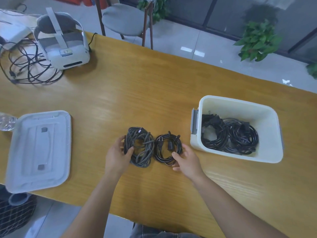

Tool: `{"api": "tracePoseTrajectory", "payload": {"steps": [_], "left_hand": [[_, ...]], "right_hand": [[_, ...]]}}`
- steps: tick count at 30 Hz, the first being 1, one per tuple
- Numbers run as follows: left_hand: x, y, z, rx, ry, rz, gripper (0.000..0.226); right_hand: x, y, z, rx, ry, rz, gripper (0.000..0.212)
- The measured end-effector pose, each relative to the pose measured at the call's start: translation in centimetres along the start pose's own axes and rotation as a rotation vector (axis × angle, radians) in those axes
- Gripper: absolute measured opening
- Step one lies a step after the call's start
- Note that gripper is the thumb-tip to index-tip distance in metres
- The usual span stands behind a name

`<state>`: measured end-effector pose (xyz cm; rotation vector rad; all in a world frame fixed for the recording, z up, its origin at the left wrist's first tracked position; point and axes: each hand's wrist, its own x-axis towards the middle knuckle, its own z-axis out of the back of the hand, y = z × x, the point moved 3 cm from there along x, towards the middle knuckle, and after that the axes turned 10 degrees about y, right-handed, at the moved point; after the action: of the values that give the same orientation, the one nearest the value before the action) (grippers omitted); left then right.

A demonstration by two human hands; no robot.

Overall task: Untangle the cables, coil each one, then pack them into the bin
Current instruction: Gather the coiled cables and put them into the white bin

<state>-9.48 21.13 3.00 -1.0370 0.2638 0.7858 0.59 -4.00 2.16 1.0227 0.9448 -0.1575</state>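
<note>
Two coiled cables lie side by side on the wooden table [154, 86]. The left one is a braided grey-black coil [142, 148]; my left hand [118, 155] grips its left edge, thumb over the strands. The right one is a smooth black power cable coil [167, 148] with its plugs showing; my right hand [185, 157] holds its right edge between thumb and fingers. To the right stands a white bin [240, 103] with grey handles. Inside the bin lie coiled black cables [229, 134].
The bin's grey lid [39, 152] lies at the left table edge. A white headset [63, 42] and a loose tangle of thin black wires [29, 66] sit at the far left. A chair [125, 21] stands beyond the table. A plastic bottle [6, 122] lies beside the lid.
</note>
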Motion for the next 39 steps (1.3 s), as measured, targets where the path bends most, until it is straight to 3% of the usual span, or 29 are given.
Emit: {"api": "tracePoseTrajectory", "payload": {"steps": [10,21,28,33,39], "left_hand": [[-0.5,-0.3,1.4,-0.087,-0.021,-0.057,0.053],[-2.9,-5.3,3.6,-0.184,-0.109,-0.215,0.051],[-4.1,-9.6,3.5,-0.221,-0.091,-0.316,0.050],[-4.4,-13.3,1.8,-0.231,-0.047,-0.389,0.049],[-4.4,-18.4,-1.9,-0.217,0.049,-0.433,0.048]], "right_hand": [[-1.6,-0.8,0.9,0.086,0.041,0.055,0.071],[-7.7,-0.2,3.6,0.163,0.117,0.132,0.073],[-12.9,1.6,6.6,0.232,0.161,0.235,0.056],[-14.7,2.1,10.7,0.300,0.074,0.260,0.059],[-15.6,2.9,16.8,0.374,-0.052,0.328,0.033]]}}
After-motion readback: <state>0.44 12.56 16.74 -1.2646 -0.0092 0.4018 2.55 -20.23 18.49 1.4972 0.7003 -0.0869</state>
